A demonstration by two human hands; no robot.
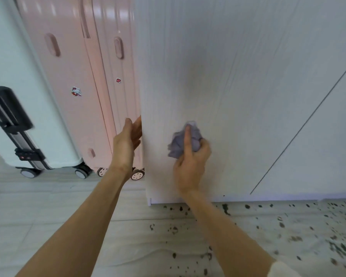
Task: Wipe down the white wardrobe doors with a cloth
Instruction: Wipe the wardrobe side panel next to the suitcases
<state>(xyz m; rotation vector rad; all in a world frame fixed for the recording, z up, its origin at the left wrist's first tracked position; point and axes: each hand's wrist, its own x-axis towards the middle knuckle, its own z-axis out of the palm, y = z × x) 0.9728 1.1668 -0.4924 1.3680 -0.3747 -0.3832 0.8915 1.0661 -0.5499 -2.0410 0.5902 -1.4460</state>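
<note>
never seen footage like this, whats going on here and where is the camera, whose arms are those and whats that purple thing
There is one picture, from a wide-angle camera worn on a person's head, looking forward and down, so the two bare arms are the wearer's own. The right hand presses a crumpled purple cloth against the white wardrobe door, low down near the floor. The left hand is open, fingers at the door's left edge. Beside the wardrobe stand a pink suitcase with stickers and a white suitcase. In front lies a pale covering with dark speckles.
</note>
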